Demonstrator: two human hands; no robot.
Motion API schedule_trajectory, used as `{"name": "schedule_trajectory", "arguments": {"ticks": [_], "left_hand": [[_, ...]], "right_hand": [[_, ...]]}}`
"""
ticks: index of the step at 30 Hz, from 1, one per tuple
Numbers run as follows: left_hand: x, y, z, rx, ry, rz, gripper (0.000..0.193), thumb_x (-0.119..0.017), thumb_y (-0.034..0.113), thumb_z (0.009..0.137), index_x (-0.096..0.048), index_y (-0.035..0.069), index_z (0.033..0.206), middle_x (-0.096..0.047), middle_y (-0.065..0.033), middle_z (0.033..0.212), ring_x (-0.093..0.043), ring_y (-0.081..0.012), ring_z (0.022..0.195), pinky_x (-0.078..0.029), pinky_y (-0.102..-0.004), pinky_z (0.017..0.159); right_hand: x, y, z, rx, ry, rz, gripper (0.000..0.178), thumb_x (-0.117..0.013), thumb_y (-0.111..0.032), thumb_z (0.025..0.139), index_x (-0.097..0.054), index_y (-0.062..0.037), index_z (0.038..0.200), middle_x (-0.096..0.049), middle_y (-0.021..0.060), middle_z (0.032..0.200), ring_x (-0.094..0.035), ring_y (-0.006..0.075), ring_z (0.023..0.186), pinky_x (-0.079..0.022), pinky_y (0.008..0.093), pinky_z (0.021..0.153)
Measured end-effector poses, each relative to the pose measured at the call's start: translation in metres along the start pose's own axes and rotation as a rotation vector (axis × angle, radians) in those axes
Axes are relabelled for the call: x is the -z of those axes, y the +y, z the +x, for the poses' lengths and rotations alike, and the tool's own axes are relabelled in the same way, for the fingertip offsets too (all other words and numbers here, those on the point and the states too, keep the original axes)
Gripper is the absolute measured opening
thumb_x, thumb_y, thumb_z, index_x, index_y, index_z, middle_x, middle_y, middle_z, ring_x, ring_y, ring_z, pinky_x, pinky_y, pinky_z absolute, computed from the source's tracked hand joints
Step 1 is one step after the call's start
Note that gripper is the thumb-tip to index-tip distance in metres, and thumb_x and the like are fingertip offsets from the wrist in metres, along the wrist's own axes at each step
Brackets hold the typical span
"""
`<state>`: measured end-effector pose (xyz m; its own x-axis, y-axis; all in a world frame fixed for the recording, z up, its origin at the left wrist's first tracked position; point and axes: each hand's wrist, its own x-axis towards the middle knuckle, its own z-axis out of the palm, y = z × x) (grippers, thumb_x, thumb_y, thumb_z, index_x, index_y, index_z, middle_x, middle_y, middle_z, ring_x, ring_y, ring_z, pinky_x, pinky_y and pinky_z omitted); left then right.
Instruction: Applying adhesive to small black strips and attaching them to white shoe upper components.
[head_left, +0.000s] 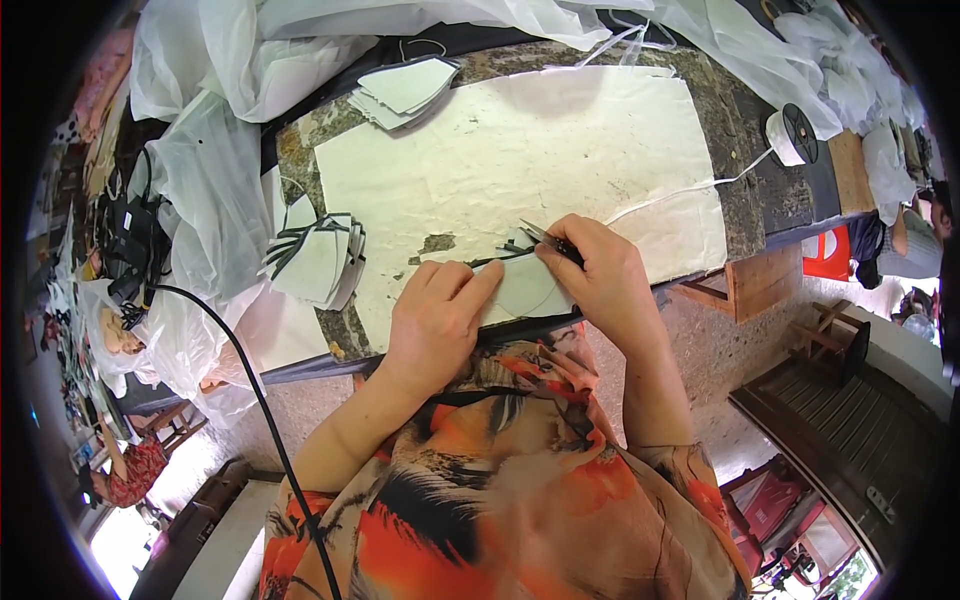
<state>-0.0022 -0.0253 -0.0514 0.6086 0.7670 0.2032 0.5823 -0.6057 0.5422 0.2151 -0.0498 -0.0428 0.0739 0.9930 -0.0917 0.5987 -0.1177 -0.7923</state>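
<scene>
Dark-edged pale panel [530, 290] is held between the hands at the surface's [735, 130] near edge, long axis left to right, its left end pinched by the left hand [435, 315], snips [566, 250] being gripped by the right [600, 275] above its far edge.

The shirt [440, 535] is splashed with orange, black and tan in feathery streaks, the held piece [528, 285] is coloured pale grey-green with a dark edge, and the near pile [322, 268] and far pile [408, 90] are coloured whitish with dark edges. The paper [500, 150] is coloured creamy white and spotted with brown, and the board [735, 170] is blotched with brown and grey. White is seen on the string [660, 201] and plastic [215, 150], black on the cord [240, 350] and scissors [568, 249], and bright red on the chair [820, 256].
</scene>
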Motion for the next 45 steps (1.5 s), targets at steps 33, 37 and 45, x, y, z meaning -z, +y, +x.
{"name": "schedule_trajectory", "arguments": {"ticks": [33, 37, 45], "left_hand": [[-0.01, 0.013, 0.01, 0.048, -0.01, 0.099, 0.042, -0.077, 0.023, 0.085, -0.066, 0.011, 0.124, -0.061, -0.0057, 0.113, -0.054, -0.0272, 0.108, -0.037, -0.0444, 0.096], [-0.004, 0.01, 0.017, 0.107, -0.06, 0.069, 0.041, -0.079, 0.028, 0.082, -0.065, 0.01, 0.116, -0.06, -0.006, 0.107, -0.054, -0.0283, 0.104, -0.036, -0.0451, 0.095], [-0.001, -0.006, 0.022, 0.127, -0.088, 0.04, 0.039, -0.084, 0.036, 0.075, -0.062, 0.012, 0.097, -0.058, -0.0043, 0.099, -0.052, -0.0275, 0.097, -0.035, -0.0436, 0.087]], "right_hand": [[-0.004, 0.004, -0.004, -0.088, 0.049, -0.135, 0.016, -0.07, -0.018, 0.089, -0.063, -0.0052, 0.096, -0.068, 0.014, 0.085, -0.066, 0.0362, 0.077, -0.051, 0.0428, 0.068], [-0.007, 0.007, -0.005, -0.063, 0.041, -0.185, 0.016, -0.07, -0.019, 0.09, -0.061, -0.008, 0.098, -0.07, 0.011, 0.089, -0.068, 0.0358, 0.079, -0.052, 0.0444, 0.068], [0.007, 0.007, -0.003, -0.092, -0.009, 0.149, 0.024, -0.074, -0.015, 0.088, -0.068, -0.0022, 0.107, -0.07, 0.0141, 0.091, -0.067, 0.0229, 0.08, -0.052, 0.033, 0.075]]}}
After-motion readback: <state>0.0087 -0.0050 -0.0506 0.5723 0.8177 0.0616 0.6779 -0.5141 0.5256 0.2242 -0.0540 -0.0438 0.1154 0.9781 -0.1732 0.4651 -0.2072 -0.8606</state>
